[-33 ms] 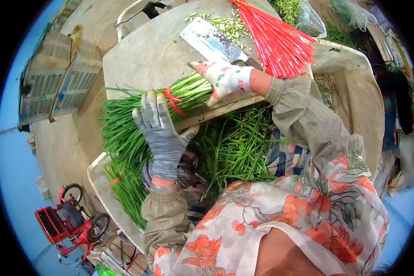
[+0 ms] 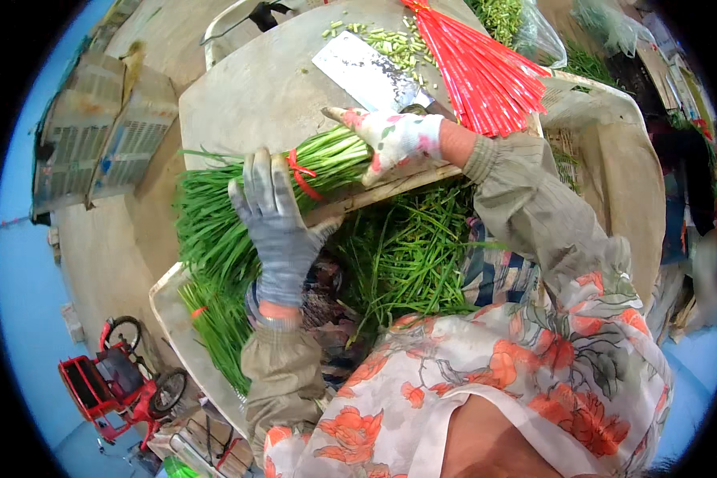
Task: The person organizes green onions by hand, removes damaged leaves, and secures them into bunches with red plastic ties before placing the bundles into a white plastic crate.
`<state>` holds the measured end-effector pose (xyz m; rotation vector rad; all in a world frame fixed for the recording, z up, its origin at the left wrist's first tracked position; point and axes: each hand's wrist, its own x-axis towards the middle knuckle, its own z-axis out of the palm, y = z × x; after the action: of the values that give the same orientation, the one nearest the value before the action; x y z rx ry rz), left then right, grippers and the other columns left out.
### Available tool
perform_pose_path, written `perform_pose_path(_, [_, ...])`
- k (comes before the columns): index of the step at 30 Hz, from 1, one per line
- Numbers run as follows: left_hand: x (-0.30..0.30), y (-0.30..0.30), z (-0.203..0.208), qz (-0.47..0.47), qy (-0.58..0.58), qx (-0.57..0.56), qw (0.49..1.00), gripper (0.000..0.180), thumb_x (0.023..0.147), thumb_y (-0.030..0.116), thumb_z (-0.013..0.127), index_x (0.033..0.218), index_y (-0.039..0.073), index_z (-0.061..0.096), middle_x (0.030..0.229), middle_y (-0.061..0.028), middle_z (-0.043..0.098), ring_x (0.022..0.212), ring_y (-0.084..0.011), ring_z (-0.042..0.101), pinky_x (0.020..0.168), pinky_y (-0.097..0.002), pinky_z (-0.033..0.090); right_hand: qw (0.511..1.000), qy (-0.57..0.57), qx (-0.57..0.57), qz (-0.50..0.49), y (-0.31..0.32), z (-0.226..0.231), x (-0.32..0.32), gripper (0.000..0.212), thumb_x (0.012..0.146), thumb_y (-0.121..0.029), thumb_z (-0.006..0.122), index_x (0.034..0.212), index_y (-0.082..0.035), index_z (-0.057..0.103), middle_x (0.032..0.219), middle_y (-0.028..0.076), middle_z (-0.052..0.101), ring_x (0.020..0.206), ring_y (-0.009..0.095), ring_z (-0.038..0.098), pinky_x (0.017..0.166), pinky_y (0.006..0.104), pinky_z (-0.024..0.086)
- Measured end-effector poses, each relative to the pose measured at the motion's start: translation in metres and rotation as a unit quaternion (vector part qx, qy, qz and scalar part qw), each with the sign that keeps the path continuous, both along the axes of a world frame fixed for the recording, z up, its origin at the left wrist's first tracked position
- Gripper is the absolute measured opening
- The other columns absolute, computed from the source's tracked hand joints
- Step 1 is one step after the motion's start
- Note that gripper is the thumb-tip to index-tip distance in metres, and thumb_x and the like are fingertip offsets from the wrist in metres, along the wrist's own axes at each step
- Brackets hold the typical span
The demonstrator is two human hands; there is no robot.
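Observation:
A bundle of garlic chives (image 2: 215,209) lies across the table's near edge, leaves to the left and pale stems to the right. Red tape (image 2: 299,171) circles its stems. My left hand (image 2: 283,231), in a grey glove, rests on the leaves left of the tape, fingers stretched out and thumb apart. Against the cut stem ends I have my right hand (image 2: 398,139), in a white floral glove. Its fingers reach out over the far side and its thumb is apart, below the ends. Beyond it lies a broad metal blade (image 2: 366,68), its handle end partly hidden.
Red tape strips (image 2: 482,76) fan out on the table (image 2: 239,95) beside chopped stem bits (image 2: 394,44). Loose greens (image 2: 410,263) lie below the near edge. Another tied bundle (image 2: 215,327) sits in a pale crate at left. A red tricycle (image 2: 115,382) stands farther off.

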<state>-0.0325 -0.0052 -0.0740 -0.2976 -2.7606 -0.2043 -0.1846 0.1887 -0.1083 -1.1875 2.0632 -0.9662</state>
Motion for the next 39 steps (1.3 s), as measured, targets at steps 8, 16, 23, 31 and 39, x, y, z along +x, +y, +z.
perform_pose_path(8, [-0.031,-0.014,-0.015,-0.003,-0.169,-0.056,0.984,0.112,0.048,0.040,0.085,0.141,0.012,0.031,0.143,-0.0086,0.037,0.134,-0.0242,0.032,0.111,-0.0523,0.014,0.984,-0.122,0.077,-0.104,0.021,-0.013,0.007,0.071,0.072,-0.010,0.070,0.134,0.002,0.037,0.090,0.010,0.064,0.069,0.017,0.058,0.064,0.0260,0.050])
perform_pose_path(16, [0.020,0.013,0.001,0.036,0.009,0.016,0.999,0.080,0.070,0.029,0.075,0.137,0.007,0.038,0.141,-0.0144,0.038,0.132,-0.0316,0.033,0.110,-0.0508,0.018,0.938,0.323,0.124,0.004,0.040,0.094,0.080,0.074,0.067,-0.029,0.076,0.127,0.000,0.043,0.118,0.018,0.053,0.112,0.033,0.051,0.094,0.0450,0.039])
perform_pose_path(23, [0.079,0.028,-0.029,0.088,-0.089,0.395,0.910,0.064,0.076,0.013,0.073,0.131,0.000,0.044,0.136,-0.0155,0.043,0.125,-0.0280,0.042,0.107,-0.0379,0.031,0.932,0.298,0.197,-0.064,-0.075,0.028,0.042,0.082,0.061,-0.030,0.080,0.129,-0.007,0.042,0.107,0.017,0.062,0.098,0.033,0.061,0.084,0.0464,0.045])
perform_pose_path(31, [0.094,0.010,-0.049,0.127,-0.196,0.886,0.401,0.083,0.083,0.067,0.048,0.137,0.006,0.036,0.130,-0.0118,0.050,0.119,-0.0265,0.050,0.098,-0.0401,0.042,0.835,-0.549,0.034,0.006,-0.045,0.031,0.056,0.054,0.075,-0.039,0.076,0.110,0.000,0.063,0.097,0.011,0.068,0.085,0.020,0.064,0.076,0.0337,0.051])
perform_pose_path(39, [0.082,0.021,-0.062,0.122,-0.185,0.914,0.340,0.056,0.087,0.042,0.062,0.129,0.007,0.048,0.124,-0.0121,0.057,0.108,-0.0291,0.058,0.096,-0.0485,0.045,0.946,-0.222,0.236,-0.011,-0.016,0.050,0.109,0.076,0.077,-0.055,0.066,0.128,-0.001,0.050,0.120,0.020,0.058,0.113,0.026,0.054,0.094,0.0365,0.041])
